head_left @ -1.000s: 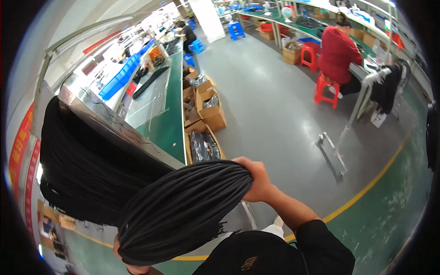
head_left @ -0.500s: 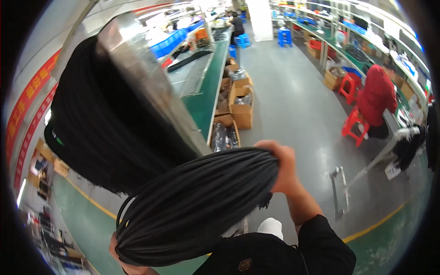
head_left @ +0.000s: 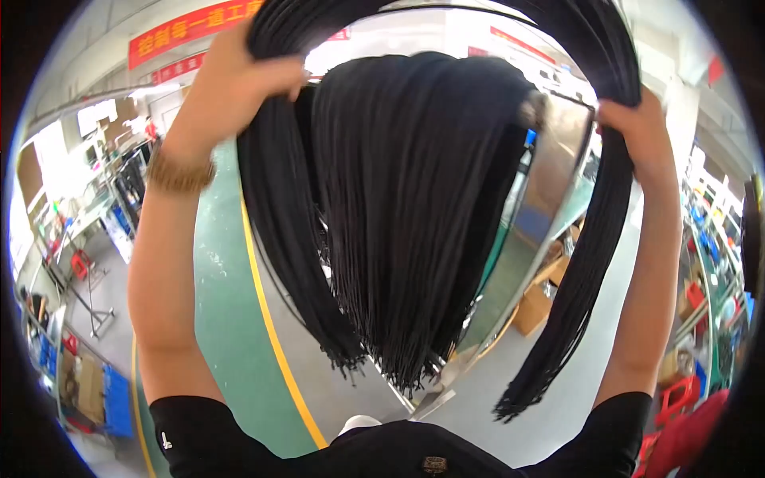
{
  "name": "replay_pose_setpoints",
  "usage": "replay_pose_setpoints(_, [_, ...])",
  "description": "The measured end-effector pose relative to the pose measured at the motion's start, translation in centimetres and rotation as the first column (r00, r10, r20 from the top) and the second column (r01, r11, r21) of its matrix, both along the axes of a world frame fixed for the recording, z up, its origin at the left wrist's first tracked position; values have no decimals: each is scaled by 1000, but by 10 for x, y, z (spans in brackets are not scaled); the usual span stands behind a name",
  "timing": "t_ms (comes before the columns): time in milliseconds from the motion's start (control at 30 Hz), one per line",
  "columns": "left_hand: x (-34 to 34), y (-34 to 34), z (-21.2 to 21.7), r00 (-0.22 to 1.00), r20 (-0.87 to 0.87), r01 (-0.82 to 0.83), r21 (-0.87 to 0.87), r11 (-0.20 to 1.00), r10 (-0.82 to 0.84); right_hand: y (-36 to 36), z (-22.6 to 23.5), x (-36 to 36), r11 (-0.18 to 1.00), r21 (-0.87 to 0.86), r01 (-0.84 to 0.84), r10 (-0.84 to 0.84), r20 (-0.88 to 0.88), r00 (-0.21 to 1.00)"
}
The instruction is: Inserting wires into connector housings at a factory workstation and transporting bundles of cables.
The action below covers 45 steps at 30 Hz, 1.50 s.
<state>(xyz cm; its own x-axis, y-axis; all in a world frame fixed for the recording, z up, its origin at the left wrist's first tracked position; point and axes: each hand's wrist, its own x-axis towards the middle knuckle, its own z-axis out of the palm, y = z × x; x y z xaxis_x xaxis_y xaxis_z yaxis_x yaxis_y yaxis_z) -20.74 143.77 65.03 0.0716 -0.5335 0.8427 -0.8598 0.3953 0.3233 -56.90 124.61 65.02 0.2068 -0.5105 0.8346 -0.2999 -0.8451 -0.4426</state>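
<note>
Both my arms are raised, and a thick bundle of black cords [head_left: 599, 247] arches between my hands at the top, its loose ends hanging down on either side. My left hand [head_left: 243, 88] is closed around the bundle at its left bend, the thumb lying across it. At the right bend my right hand [head_left: 644, 139] grips it, fingers partly hidden by the cords. Between the two hanging tails a larger mass of black cords [head_left: 414, 191] drapes over the far end of a shiny metal rack [head_left: 558, 159]. The top of the held bundle runs out of view.
A brown cardboard box [head_left: 535, 309] stands on the grey floor beyond the rack. A yellow floor line [head_left: 275, 334] borders a green walkway [head_left: 219, 295] at left. Farther left are a blue crate [head_left: 117, 402] and workbenches. A person in a red top [head_left: 689, 438] is at lower right.
My hands have risen with the cord bundle, which went from lying crosswise in front of me to arching overhead with its ends down. The view has turned left, bringing the draped cords to the middle.
</note>
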Motion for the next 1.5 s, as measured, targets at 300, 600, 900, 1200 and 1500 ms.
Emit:
replay_pose_setpoints(300, [82, -89, 32, 989, -119, -81, 60, 995, 87, -99, 15, 77, 941, -337, 40, -208, -479, 853])
replay_pose_setpoints(600, [194, -210, 13, 911, -406, -14, 130, 991, 66, -115, -129, 117, 989, -34, 141, -144, -342, 929])
replay_pose_setpoints(900, [224, -254, -48, 781, -374, -511, 77, 856, 500, -128, -257, 105, 966, 256, 28, 69, -360, 930])
replay_pose_setpoints(1200, [234, -287, -151, 900, -408, -209, -89, 974, 156, -105, -387, 42, 829, 554, 77, 235, -469, 851])
replay_pose_setpoints(1500, [211, -281, -245, 822, -563, -53, 80, 995, 89, -42, -466, -147, 554, 720, 419, 365, -662, 655])
